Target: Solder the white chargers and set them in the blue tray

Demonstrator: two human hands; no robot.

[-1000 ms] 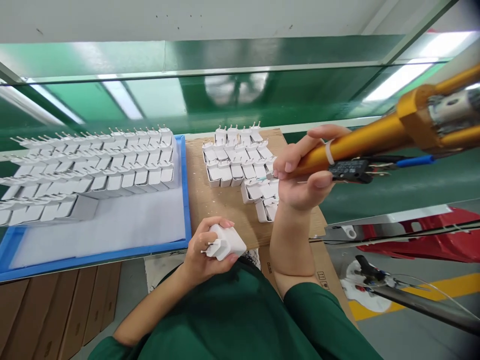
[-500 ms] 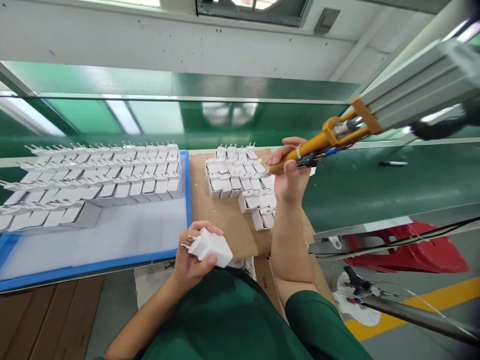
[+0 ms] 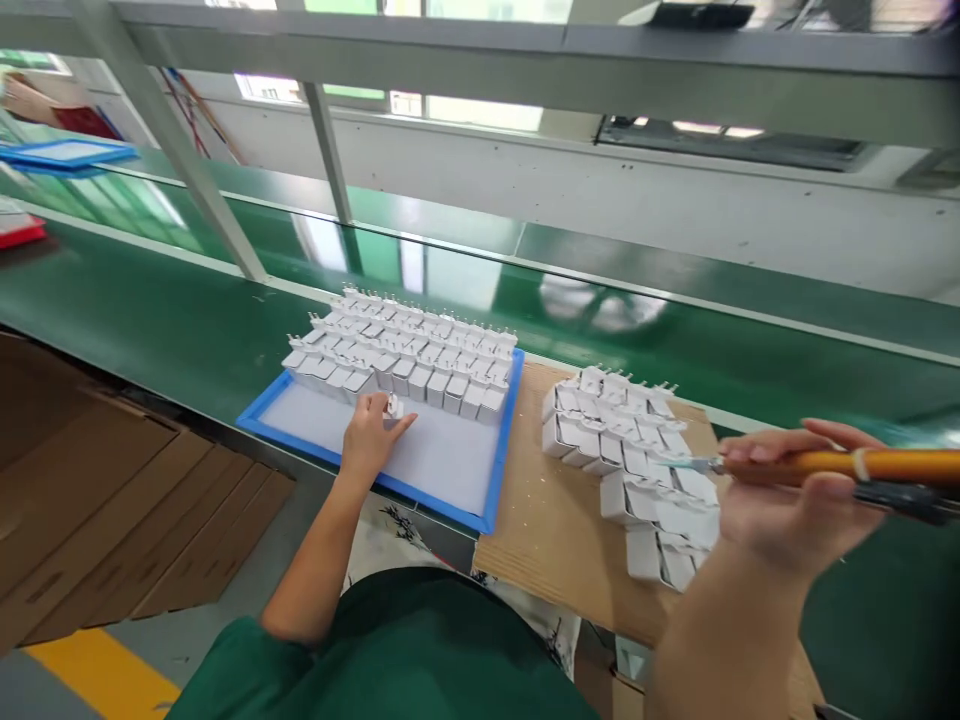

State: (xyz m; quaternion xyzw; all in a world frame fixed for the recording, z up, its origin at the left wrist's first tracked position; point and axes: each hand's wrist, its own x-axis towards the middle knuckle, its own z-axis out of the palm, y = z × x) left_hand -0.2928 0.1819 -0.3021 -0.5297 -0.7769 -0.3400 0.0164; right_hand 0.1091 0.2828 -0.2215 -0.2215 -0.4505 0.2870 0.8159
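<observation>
Green conveyor belt runs across, beyond both hands. Blue-rimmed tray rests at its near edge, under the left hand. Cardboard sheet lies between the hands, bearing loose white plug adapters beside the right hand.

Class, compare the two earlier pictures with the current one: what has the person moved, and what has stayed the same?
The left hand carried the white charger from in front of the body out onto the blue tray, beside the rows of chargers there; it is still on it. The right hand still grips the orange tool above the chargers on the cardboard. The camera swung left.
</observation>
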